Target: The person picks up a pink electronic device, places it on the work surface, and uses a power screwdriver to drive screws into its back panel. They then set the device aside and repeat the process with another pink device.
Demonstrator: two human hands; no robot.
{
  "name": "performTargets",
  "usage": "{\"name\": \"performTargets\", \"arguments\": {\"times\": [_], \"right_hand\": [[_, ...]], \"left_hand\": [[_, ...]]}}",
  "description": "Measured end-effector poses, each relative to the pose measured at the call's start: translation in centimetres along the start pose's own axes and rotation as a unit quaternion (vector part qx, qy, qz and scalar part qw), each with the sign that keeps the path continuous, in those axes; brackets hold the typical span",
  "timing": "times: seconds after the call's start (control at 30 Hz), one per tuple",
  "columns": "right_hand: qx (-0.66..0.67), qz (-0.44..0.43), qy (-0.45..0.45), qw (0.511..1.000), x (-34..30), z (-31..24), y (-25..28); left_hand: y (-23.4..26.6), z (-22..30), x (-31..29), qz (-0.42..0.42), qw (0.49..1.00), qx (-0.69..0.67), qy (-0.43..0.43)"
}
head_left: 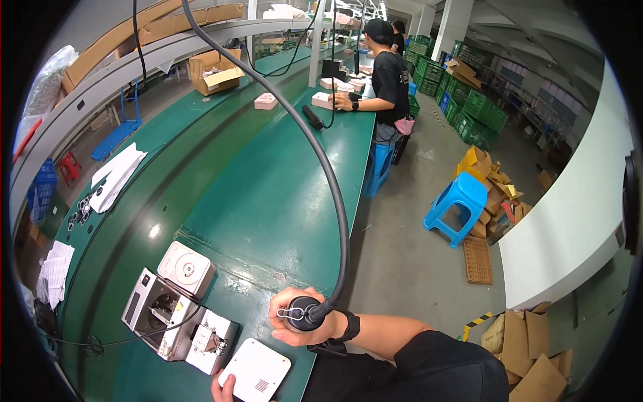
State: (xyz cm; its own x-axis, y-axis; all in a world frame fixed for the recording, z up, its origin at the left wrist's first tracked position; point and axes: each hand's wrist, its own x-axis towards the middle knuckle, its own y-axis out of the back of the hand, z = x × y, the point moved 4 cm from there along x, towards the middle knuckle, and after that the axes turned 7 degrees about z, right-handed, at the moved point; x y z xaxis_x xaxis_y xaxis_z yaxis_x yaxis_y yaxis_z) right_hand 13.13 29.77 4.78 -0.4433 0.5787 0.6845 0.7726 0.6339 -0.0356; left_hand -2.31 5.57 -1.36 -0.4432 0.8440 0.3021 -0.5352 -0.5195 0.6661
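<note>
At bottom edge, left hand (224, 387) is cut off beside white panel (255, 370).

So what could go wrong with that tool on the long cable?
The right hand grips a black power tool whose thick cable arches over the green bench; it might snag. The opened white device lies close, so a swing could knock it. The left hand only touches the white cover near the edge; it could slide off.

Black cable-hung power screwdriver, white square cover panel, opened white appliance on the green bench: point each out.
Black cable-hung power screwdriver (303, 313): head view, on its rounded top end.
White square cover panel (254, 372): head view, middle of its flat face.
Opened white appliance (161, 315): head view, on its exposed interior.
</note>
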Motion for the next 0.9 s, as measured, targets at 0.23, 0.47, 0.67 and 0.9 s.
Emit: {"name": "performTargets", "arguments": {"times": [0.23, 0.47, 0.67, 0.9], "right_hand": [[0.013, -0.004, -0.012, 1.000, 0.00, -0.10, 0.07], [0.006, -0.003, -0.021, 1.000, 0.07, -0.20, 0.20], [-0.004, -0.005, 0.012, 1.000, 0.16, -0.23, -0.07], [0.008, -0.012, -0.004, 1.000, 0.26, -0.03, -0.28]], "left_hand": [[-0.04, -0.06, 0.06, -0.003, 1.000, -0.006, 0.006], [-0.03, 0.01, 0.06, -0.007, 1.000, -0.005, 0.010], [-0.04, 0.08, 0.13, -0.003, 1.000, -0.012, 0.008], [0.01, 0.14, 0.12, -0.005, 1.000, -0.013, 0.014]]}}
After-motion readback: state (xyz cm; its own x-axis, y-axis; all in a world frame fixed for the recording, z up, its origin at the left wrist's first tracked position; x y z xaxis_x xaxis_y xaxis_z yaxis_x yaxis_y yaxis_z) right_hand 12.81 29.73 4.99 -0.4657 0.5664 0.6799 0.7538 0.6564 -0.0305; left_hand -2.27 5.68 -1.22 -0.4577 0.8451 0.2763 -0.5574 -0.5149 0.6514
